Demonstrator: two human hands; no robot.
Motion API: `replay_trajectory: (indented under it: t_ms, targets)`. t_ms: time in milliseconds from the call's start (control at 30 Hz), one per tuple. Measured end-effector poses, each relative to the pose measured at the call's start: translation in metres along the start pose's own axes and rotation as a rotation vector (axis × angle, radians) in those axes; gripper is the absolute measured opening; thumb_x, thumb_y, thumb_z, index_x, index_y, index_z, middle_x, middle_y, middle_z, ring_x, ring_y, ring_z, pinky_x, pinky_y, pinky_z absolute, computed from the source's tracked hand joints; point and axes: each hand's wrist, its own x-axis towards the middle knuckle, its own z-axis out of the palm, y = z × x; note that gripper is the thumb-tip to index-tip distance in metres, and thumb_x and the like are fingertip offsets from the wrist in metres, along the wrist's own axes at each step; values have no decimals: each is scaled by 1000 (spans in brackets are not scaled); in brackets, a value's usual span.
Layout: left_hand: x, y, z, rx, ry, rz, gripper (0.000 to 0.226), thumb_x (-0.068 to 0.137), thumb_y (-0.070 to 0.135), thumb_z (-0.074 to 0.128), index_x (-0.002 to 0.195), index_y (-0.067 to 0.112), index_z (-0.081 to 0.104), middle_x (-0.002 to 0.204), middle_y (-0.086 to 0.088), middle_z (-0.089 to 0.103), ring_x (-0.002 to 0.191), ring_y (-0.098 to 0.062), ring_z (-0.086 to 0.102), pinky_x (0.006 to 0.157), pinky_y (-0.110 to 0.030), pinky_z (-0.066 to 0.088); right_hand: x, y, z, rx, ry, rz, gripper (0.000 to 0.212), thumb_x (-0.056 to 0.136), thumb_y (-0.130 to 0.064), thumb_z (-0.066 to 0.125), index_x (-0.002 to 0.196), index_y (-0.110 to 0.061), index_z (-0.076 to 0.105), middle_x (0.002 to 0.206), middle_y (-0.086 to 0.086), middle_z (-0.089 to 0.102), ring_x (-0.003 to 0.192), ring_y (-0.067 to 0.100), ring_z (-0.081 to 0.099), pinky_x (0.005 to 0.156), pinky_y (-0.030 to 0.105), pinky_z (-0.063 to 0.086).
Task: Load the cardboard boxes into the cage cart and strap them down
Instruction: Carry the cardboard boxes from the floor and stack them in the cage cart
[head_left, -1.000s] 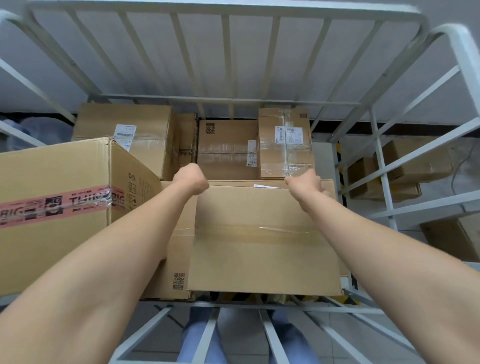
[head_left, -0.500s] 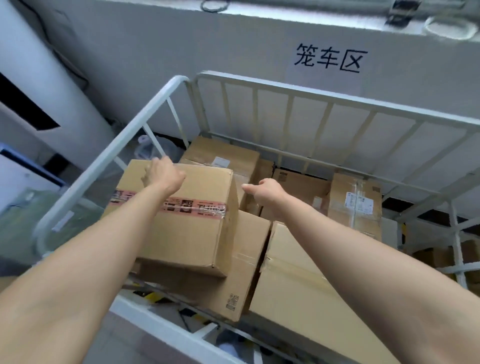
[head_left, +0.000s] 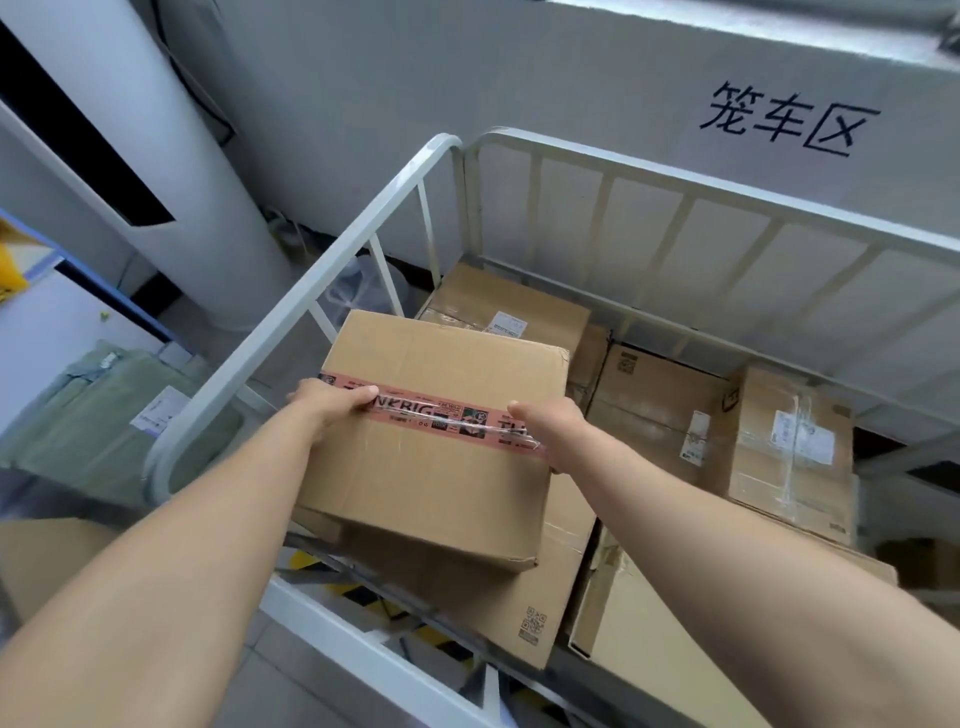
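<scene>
A cardboard box with pink printed tape (head_left: 441, 457) sits on top of other boxes at the left front of the white cage cart (head_left: 332, 270). My left hand (head_left: 332, 402) grips the box's left edge with the thumb on the tape. My right hand (head_left: 545, 426) holds its right edge at the tape's other end. Under it lies a flat box with a QR code (head_left: 519, 597). Several more cardboard boxes fill the cart behind and to the right, among them one wrapped in clear tape (head_left: 789, 457).
The cart's rear rail (head_left: 727, 197) stands close to a grey wall with black characters (head_left: 789, 122). A white column (head_left: 156, 171) rises at the left. Green sacks (head_left: 104, 410) lie outside the cart on the left. Another box (head_left: 47, 561) sits at the lower left.
My view has swung from the right box to the pink-taped box. Both hands left the plain right-hand box and now hold the taped box by its two sides.
</scene>
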Motion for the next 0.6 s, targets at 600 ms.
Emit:
replay_trajectory:
  t_ms: [600]
  targets:
    - [-25, 139, 54, -85, 64, 114, 109, 68, 61, 74, 145, 1, 26, 147, -18, 32, 133, -37, 36, 108, -44, 36, 50, -83, -120, 103, 302, -194, 65, 81, -25, 71, 132, -7, 35, 118, 6, 51, 98, 23, 51, 76, 32, 45]
